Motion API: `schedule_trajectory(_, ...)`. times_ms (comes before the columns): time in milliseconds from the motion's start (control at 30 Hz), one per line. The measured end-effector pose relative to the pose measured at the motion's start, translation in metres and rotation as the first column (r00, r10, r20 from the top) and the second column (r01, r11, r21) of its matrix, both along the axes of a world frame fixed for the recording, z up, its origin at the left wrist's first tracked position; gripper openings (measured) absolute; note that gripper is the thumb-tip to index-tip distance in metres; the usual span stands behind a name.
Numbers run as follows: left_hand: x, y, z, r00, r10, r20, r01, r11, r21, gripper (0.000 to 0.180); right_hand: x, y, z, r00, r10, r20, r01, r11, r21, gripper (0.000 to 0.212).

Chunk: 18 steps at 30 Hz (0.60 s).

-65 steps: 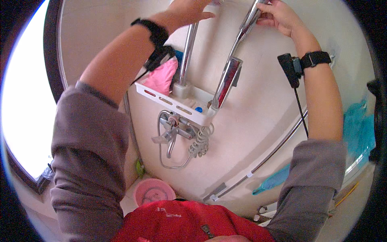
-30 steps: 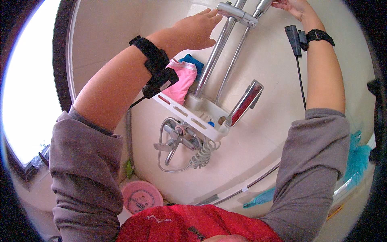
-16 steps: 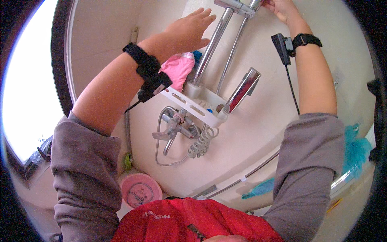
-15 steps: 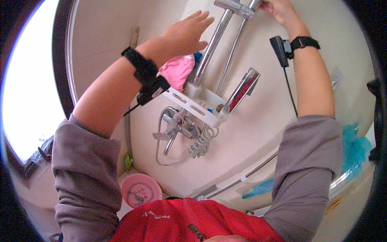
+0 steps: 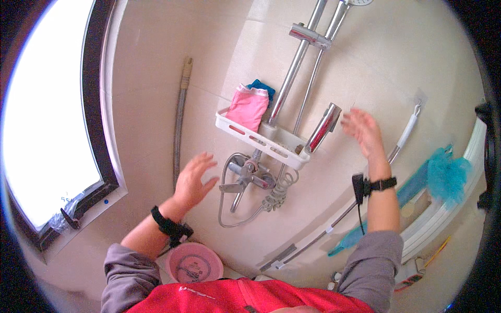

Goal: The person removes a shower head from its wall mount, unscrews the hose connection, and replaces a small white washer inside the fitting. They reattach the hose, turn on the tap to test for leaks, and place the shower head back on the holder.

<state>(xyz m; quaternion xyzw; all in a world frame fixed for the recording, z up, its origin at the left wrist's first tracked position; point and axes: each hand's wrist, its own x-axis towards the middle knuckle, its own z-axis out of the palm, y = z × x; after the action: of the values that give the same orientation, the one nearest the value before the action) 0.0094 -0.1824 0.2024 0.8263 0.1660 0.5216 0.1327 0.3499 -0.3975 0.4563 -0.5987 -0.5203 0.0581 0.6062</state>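
My left hand [image 5: 195, 180] hovers with spread fingers to the left of a chrome mixer tap [image 5: 251, 176], holding nothing. My right hand [image 5: 362, 130] is raised with loosely spread fingers beside a shiny silver-and-red cylinder [image 5: 323, 128], a small gap apart from it. The cylinder leans at the right end of a white slotted shelf [image 5: 282, 151]. A pink cloth [image 5: 249, 109] and a dark blue cloth [image 5: 263, 87] lie at the shelf's left end. Above rises a chrome shower bar [image 5: 290, 78] with a sliding bracket [image 5: 311, 36]; the shower head [image 5: 360, 2] shows partly at the top edge.
A coiled grey hose [image 5: 276, 195] hangs below the shelf. Left are a long-handled pole [image 5: 181, 115] and a bright window [image 5: 52, 115]. A pink basin [image 5: 194, 261] stands below. A white-and-metal rod [image 5: 407, 133] and a turquoise mesh puff [image 5: 450, 175] are on the right.
Both hands have come down from the upper shower bar, the left one toward the tap and the right one off the bracket area. The view has shifted, showing more of the upper wall.
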Motion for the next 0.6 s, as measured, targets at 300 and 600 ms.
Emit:
schedule_trajectory(300,-0.162,-0.039,-0.301,0.939,-0.012,-0.343,-0.177,0.840,-0.512,0.026,-0.110,-0.029,-0.275,0.978,-0.094,-0.187,0.032,0.949,-0.312,0.032)
schedule_trajectory(600,-0.433,-0.318,-0.579,0.510,0.106,-0.854,-0.732,0.575,-0.366,0.067,-0.217,-0.129,-0.608,0.903,-0.012,-0.429,-0.372,0.478,-0.796,0.026)
